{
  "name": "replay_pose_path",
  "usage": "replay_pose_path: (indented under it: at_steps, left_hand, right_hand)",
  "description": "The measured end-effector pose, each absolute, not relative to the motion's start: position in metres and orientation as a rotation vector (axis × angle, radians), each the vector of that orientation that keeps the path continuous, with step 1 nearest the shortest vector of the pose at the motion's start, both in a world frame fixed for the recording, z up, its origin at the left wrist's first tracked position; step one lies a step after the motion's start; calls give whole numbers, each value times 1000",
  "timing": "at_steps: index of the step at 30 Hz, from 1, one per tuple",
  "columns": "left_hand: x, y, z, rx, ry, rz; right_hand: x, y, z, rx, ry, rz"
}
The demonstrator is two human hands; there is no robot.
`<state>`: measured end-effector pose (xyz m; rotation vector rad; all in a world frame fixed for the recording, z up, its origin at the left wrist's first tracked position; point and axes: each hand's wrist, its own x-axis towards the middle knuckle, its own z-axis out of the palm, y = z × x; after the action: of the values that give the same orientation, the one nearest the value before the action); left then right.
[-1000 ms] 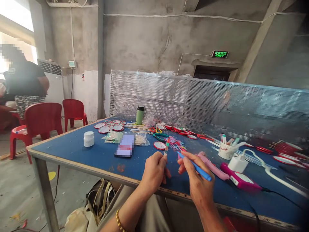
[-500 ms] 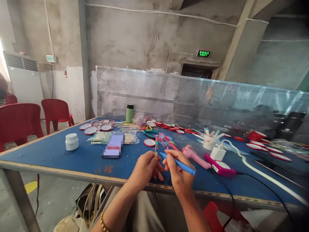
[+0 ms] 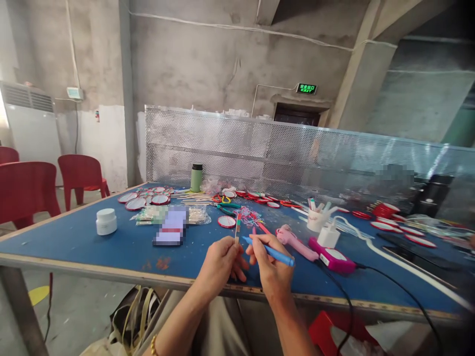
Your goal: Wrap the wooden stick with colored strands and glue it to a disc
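Observation:
My left hand [image 3: 224, 259] pinches a thin flat stick [image 3: 238, 223] that stands upright, with red and green bands on its upper part. In my right hand [image 3: 272, 262] is a blue marker pen [image 3: 274, 253], its tip pointing left, close beside the stick; whether the two touch I cannot tell. Just beyond my hands lies a round white disc with a red rim [image 3: 226, 221]. A heap of small coloured pieces [image 3: 250, 216] sits to its right, partly behind the stick. Pliers with green handles [image 3: 228, 206] rest behind the disc.
On the blue table [image 3: 122, 257] stand a white jar [image 3: 106, 221], a blurred phone [image 3: 170, 227] and a green bottle [image 3: 196, 178]. To the right are a pink hot glue gun [image 3: 297, 243], a magenta box [image 3: 332, 256], a cup of pens [image 3: 315, 220] and cables. A perforated metal screen [image 3: 222, 143] runs along the back.
The view has shifted slightly, so the table and its things sit a little further left. Both hands keep their hold on the stick and the marker pen, nearly unmoved.

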<state>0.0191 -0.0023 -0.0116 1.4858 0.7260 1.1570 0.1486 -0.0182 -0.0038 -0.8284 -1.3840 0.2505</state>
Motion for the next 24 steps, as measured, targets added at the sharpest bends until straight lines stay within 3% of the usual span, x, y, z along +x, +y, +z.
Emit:
replay_pose_path:
  at_steps: [9, 24]
  left_hand:
    - [14, -6, -10, 1766, 884, 1221]
    - [13, -8, -5, 1605, 804, 1152]
  right_hand:
    - [150, -22, -1, -832, -1442, 230]
    - [149, -23, -4, -822, -1462, 188]
